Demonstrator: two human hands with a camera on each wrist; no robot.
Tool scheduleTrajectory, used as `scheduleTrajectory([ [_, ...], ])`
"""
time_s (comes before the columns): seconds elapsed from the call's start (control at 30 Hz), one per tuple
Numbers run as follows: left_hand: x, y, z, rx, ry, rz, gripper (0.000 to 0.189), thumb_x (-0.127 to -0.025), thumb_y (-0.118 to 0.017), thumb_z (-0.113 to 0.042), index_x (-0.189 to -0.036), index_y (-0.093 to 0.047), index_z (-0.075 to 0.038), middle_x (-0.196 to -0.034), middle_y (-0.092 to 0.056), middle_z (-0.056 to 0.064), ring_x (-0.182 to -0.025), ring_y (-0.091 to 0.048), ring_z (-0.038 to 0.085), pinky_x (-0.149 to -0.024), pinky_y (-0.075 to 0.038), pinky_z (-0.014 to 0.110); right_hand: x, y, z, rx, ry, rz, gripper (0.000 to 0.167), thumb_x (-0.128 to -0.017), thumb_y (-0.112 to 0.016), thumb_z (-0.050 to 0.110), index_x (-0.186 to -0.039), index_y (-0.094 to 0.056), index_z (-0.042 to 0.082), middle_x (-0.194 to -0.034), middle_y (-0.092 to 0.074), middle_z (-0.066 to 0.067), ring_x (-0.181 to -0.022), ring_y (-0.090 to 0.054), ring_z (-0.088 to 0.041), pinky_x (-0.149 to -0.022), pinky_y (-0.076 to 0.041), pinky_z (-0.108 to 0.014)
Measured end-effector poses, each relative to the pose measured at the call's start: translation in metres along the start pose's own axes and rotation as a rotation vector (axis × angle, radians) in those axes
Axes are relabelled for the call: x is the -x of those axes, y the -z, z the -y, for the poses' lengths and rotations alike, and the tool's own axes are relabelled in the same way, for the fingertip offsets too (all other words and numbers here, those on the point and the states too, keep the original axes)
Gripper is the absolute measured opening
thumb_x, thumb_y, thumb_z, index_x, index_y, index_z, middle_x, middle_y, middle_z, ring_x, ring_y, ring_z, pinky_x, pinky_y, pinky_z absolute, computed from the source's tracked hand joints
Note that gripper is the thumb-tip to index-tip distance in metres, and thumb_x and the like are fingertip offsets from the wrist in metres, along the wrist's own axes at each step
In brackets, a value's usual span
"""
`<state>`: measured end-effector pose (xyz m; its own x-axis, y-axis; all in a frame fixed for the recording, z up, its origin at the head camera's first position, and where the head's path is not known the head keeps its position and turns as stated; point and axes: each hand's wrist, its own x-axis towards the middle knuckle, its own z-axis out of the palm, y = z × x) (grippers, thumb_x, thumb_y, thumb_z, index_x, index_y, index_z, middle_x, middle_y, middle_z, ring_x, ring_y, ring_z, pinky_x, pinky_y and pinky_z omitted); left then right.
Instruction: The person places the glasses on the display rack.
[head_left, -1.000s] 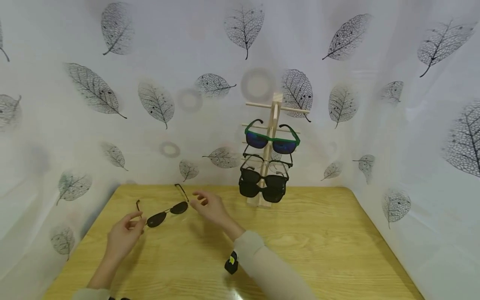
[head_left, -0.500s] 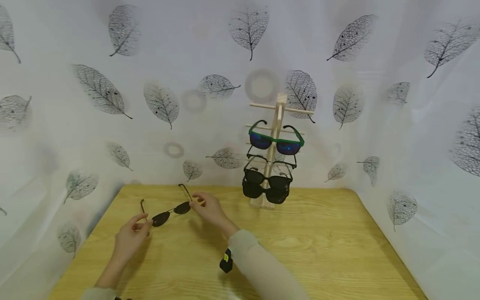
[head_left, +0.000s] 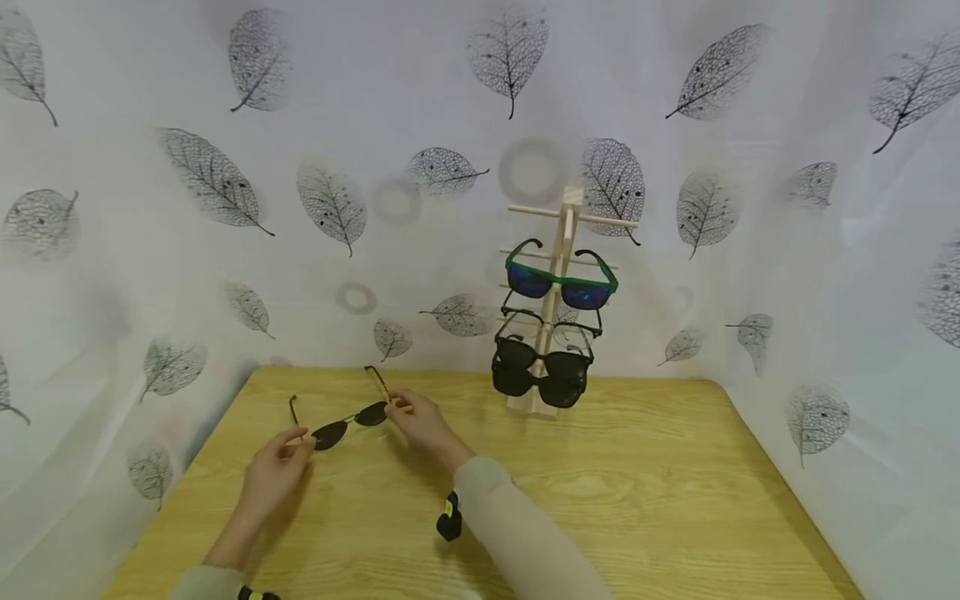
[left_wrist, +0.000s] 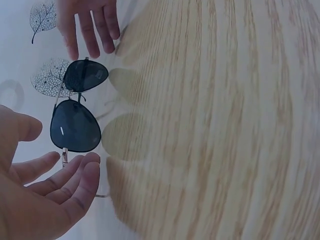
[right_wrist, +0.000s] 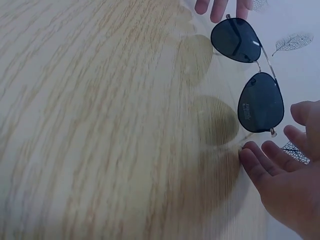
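Observation:
A pair of aviator sunglasses (head_left: 330,435) with dark lenses and thin metal frame is at the table's left, temples unfolded toward the wall. My left hand (head_left: 273,475) is at its left hinge. In the left wrist view the left hand's fingers (left_wrist: 82,172) bend loosely beside the hinge, thumb apart from the frame. At the other hinge is my right hand (head_left: 426,427); in the right wrist view its fingers (right_wrist: 260,162) are spread loosely close to the frame. Whether any fingertip touches the metal is hard to tell.
Toward the back right of the wooden table (head_left: 615,483) stands a wooden eyewear rack (head_left: 570,221). Green-framed sunglasses (head_left: 561,281) hang above several other pairs, among them black sunglasses (head_left: 542,385). A white leaf-patterned curtain (head_left: 450,75) surrounds the table.
My right hand's fingertips have come slightly closer to the right hinge. My left hand stays by the left hinge. The whole head view has shifted a little, so the scene sits farther right.

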<state>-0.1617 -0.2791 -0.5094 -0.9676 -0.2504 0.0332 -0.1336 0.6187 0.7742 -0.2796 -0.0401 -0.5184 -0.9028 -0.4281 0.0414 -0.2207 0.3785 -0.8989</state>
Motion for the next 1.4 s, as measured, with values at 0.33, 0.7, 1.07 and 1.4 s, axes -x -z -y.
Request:
scheduleTrajectory([
  [0.33, -0.007, -0.002, 0.005, 0.078, 0.055, 0.033, 0.057, -0.109, -0.057, -0.041, -0.146, -0.058, 0.002, -0.112, -0.079, 0.02, -0.08, -0.074, 0.005, -0.07, -0.054, 0.019, -0.002, -0.005, 0.0, 0.015, 0.0, 0.006, 0.044, -0.109, -0.057, 0.029, -0.145, -0.063, 0.005, -0.142, -0.067, -0.015, -0.124, -0.068, -0.033, -0.103, -0.057, -0.041],
  [0.7, -0.01, -0.003, 0.008, 0.112, 0.059, -0.028, 0.047, -0.109, -0.06, -0.033, -0.136, -0.065, 0.005, -0.104, -0.078, 0.02, -0.077, -0.073, 0.005, -0.068, -0.056, 0.017, -0.004, -0.008, -0.006, -0.184, -0.076, -0.074, 0.031, -0.108, -0.061, 0.02, -0.129, -0.073, 0.0, -0.106, -0.076, -0.019, -0.064, -0.053, -0.006, -0.055, -0.043, -0.019],
  [1.07, -0.013, -0.004, 0.013, 0.191, 0.098, -0.03, 0.045, -0.11, -0.059, -0.029, -0.134, -0.065, 0.009, -0.092, -0.078, 0.012, -0.073, -0.071, 0.008, -0.066, -0.058, 0.02, -0.005, -0.015, -0.01, -0.144, -0.026, -0.142, 0.024, -0.104, -0.065, 0.011, -0.119, -0.077, -0.003, -0.098, -0.078, -0.015, -0.075, -0.06, -0.004, -0.064, -0.048, -0.017],
  [1.4, -0.015, -0.003, 0.016, 0.277, 0.109, -0.009, 0.033, -0.107, -0.058, -0.005, -0.134, -0.064, 0.012, -0.109, -0.076, 0.023, -0.078, -0.071, 0.003, -0.07, -0.061, 0.02, -0.003, -0.016, -0.01, -0.146, -0.047, -0.142, 0.026, -0.102, -0.063, 0.008, -0.123, -0.076, -0.001, -0.093, -0.078, -0.012, -0.072, -0.066, -0.007, -0.061, -0.05, -0.017],
])
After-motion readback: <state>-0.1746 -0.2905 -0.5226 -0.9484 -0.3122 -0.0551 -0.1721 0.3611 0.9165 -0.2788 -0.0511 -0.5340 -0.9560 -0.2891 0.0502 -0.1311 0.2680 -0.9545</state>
